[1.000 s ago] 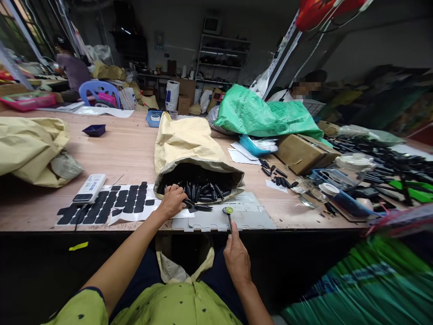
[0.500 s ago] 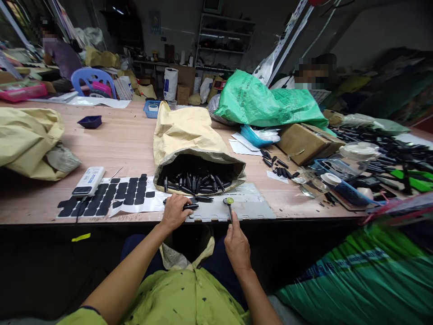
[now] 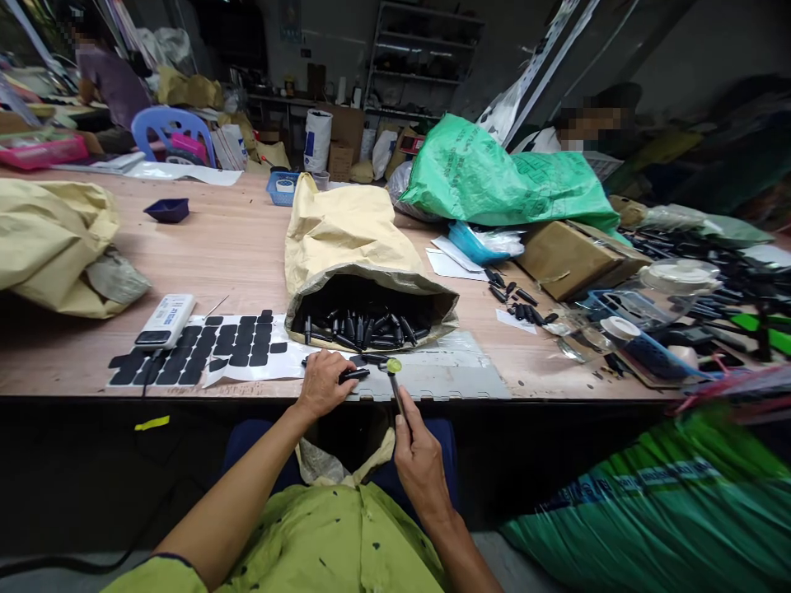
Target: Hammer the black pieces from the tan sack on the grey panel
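Observation:
My left hand [image 3: 325, 384] rests at the table's front edge, its fingers closed around a black tube-shaped part [image 3: 354, 375] that sticks out to the right. Held by its thin dark handle in my right hand [image 3: 421, 461] is a small mallet [image 3: 394, 366] with a round yellow-green face. Its head is over the grey metal plate [image 3: 454, 375], just right of the held part and apart from it. Another black part lies on the plate behind. Close behind both hands, a tan paper sack [image 3: 346, 216] lies with its mouth toward me, full of similar black parts [image 3: 367, 327].
Left of the plate are a sheet of black stickers [image 3: 198, 350] and a white device [image 3: 165, 321] with a cable. To the right stand a cardboard box [image 3: 572, 257], a green sack [image 3: 507, 177] and clear jars. An open sack mouth [image 3: 378, 453] lies between my knees.
My right hand has brought the mallet left, closer to the black part in my left hand. The left hand keeps its grip. The whole view has shifted slightly.

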The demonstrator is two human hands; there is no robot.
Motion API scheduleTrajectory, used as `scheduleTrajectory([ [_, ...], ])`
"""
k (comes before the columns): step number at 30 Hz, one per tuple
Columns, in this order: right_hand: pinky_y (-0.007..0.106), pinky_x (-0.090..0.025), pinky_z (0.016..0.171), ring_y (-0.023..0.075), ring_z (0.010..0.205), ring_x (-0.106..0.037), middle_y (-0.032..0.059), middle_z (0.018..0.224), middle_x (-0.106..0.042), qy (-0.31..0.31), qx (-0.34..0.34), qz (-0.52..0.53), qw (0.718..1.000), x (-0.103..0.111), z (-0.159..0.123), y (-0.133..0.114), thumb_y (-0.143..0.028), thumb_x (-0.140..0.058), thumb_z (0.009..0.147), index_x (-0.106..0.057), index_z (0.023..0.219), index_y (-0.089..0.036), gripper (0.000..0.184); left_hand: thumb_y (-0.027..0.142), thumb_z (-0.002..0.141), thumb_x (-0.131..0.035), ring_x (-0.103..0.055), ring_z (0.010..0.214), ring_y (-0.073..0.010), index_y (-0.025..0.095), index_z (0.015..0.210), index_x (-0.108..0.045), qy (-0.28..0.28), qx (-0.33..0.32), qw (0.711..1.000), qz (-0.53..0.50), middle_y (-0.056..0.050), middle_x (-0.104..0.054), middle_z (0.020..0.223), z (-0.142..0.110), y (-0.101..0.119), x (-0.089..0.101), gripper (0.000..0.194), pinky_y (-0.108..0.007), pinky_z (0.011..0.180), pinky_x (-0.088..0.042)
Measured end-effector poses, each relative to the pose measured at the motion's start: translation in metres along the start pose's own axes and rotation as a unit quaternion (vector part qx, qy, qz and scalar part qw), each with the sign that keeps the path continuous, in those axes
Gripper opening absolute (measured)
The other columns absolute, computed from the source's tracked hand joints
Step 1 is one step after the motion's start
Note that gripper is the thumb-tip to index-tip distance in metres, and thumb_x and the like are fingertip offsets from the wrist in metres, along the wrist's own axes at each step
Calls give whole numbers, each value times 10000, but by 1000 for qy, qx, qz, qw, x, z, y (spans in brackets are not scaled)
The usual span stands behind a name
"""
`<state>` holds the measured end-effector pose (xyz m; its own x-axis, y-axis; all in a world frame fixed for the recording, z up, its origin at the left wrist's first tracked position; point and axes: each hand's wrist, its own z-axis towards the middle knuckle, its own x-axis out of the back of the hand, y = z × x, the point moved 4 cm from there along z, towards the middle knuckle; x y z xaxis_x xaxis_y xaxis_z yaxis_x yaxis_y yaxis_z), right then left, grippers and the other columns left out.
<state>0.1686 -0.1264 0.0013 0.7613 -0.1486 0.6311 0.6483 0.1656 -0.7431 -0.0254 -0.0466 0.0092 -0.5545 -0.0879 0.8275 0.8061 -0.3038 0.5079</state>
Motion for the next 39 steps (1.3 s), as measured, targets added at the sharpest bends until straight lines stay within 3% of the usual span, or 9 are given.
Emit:
scheduleTrajectory([
  [4,296,-452,1041,173,1255,-544,60,1387,-556,-47,7,8,999,-7,1,-13,-272,-364,964,-456,1438,-202,488,309,775,-713,-530,947,-222,242,936,-683,-28,24,999,1,-17,-670,897,2,2,1,177,-384,852,-322],
  [9,288,-453,1037,173,1250,-549,68,1387,-556,-21,26,-20,999,-5,3,-22,-254,-364,961,-455,1439,-198,489,300,760,-718,-524,954,-227,251,919,-687,-45,45,998,-6,-8,-663,894,4,5,3,169,-386,846,-319],
  [15,257,-474,999,161,1210,-582,40,1354,-590,-67,-2,-46,997,-9,2,-18,-242,-358,966,-468,1428,-223,476,280,717,-736,-529,949,-231,257,872,-706,-69,92,993,-16,6,-678,876,12,6,5,159,-391,870,-331],
  [22,268,-454,1026,166,1235,-561,63,1377,-568,-36,29,-25,999,-6,2,-31,-259,-363,973,-452,1440,-201,478,301,691,-762,-541,970,-240,272,865,-724,-94,125,987,-22,12,-702,904,16,4,3,181,-397,886,-341],
  [25,265,-468,1007,163,1222,-572,48,1360,-585,-68,27,-39,997,-12,0,-32,-236,-355,970,-458,1435,-231,477,297,687,-757,-549,960,-241,265,847,-727,-93,132,987,-19,7,-708,900,16,3,4,166,-392,867,-348],
  [28,256,-486,981,160,1198,-591,31,1341,-602,-93,17,-55,994,-15,0,-28,-224,-359,962,-471,1425,-259,477,290,678,-754,-554,959,-244,263,826,-730,-94,136,986,-20,4,-713,900,16,3,4,153,-391,859,-352],
  [33,257,-513,921,185,1170,-613,53,1336,-605,-39,-22,-74,996,1,6,-10,-285,-361,958,-472,1429,-233,486,305,672,-760,-553,965,-246,275,846,-732,-88,126,988,-30,12,-713,892,16,3,3,179,-403,879,-351],
  [39,275,-543,737,219,939,-707,82,1159,-703,-7,-112,-169,979,13,12,23,-302,-356,949,-473,1430,-248,498,312,721,-739,-580,923,-221,258,883,-723,-68,81,994,-28,2,-700,882,10,0,2,171,-391,875,-354],
])
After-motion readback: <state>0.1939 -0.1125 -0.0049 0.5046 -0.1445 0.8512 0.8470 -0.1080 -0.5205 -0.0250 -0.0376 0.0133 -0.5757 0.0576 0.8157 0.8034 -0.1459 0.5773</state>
